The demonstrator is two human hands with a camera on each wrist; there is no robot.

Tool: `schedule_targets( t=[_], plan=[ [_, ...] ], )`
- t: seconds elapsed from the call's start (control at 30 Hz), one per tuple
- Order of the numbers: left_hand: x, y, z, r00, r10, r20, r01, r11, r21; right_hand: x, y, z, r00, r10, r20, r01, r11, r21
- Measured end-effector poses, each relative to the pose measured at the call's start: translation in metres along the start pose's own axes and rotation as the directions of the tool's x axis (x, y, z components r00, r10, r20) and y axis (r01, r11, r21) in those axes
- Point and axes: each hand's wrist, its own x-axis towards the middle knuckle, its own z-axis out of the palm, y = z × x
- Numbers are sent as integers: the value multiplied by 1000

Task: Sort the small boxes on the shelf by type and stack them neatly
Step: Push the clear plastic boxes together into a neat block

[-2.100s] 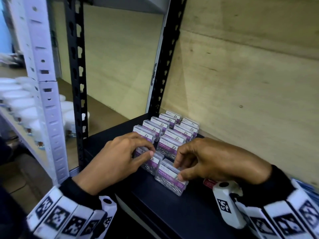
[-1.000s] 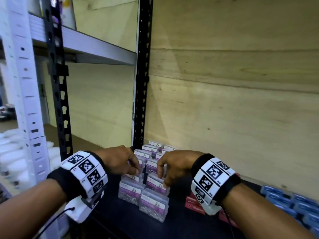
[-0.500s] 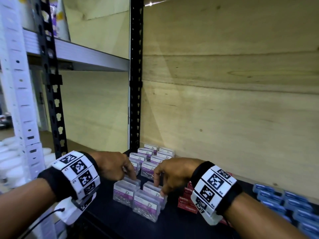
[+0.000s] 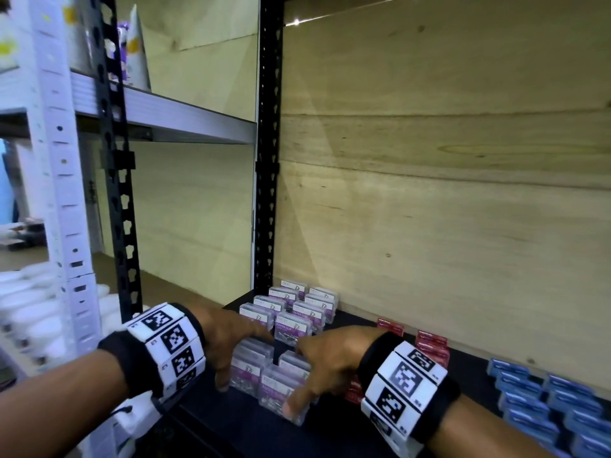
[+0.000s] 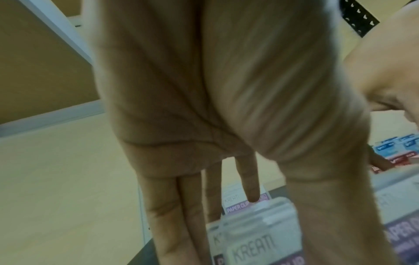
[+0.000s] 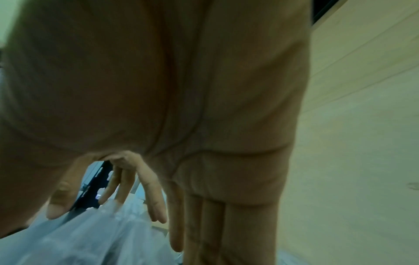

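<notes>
Clear paper-clip boxes with purple labels stand in two rows [image 4: 297, 305] at the shelf's back left. Several more of them [image 4: 274, 385] sit in a loose group in front. My left hand [image 4: 228, 345] straddles the front-left box [image 4: 249, 370], its thumb down the near side and its straight fingers behind. My right hand [image 4: 320, 368] spans the front-right box [image 4: 281, 391] the same way. The left wrist view shows the straight fingers [image 5: 181, 206] beside a labelled box [image 5: 256, 242]. In the right wrist view the spread fingers [image 6: 156, 202] hang over clear boxes [image 6: 97, 238].
Red boxes [image 4: 429, 348] stand stacked right of my right hand, and blue boxes [image 4: 545, 401] fill the far right of the black shelf [image 4: 330, 434]. A plywood back wall [image 4: 429, 209] and a black upright [image 4: 267, 160] close the bay. White tubs [image 4: 29, 309] sit on the neighbouring rack.
Both hands have drawn back from the rear rows to the front boxes and spread over them. My view has tilted up, so the hands sit lower in the picture.
</notes>
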Motion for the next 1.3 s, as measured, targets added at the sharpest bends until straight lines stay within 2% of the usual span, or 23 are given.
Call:
schedule_targets(
  t=[0.33, 0.6, 0.97, 1.1, 1.2, 1.3],
  plan=[
    [13, 3, 3, 994, 24, -106, -24, 1000, 10, 13, -15, 9, 992, -42, -119, 34, 997, -69],
    [17, 6, -3, 994, 45, -97, -39, 997, 59, 16, -15, 7, 993, -32, -115, 24, 997, -67],
    [15, 2, -1, 993, 8, -115, -6, 1000, 13, 20, -16, 8, 991, -16, -136, 9, 999, -52],
    [14, 2, -3, 995, 10, -104, -7, 999, 31, 22, -18, 8, 992, -12, -126, 4, 998, -70],
    [13, -1, -13, 999, 21, -39, -18, 997, 81, 24, -13, 2, 995, -6, -96, 3, 1000, -29],
    [14, -15, -28, 1000, -5, -18, 5, 1000, 16, 24, -5, -16, 996, 12, -94, -13, 1000, -3]
  ],
)
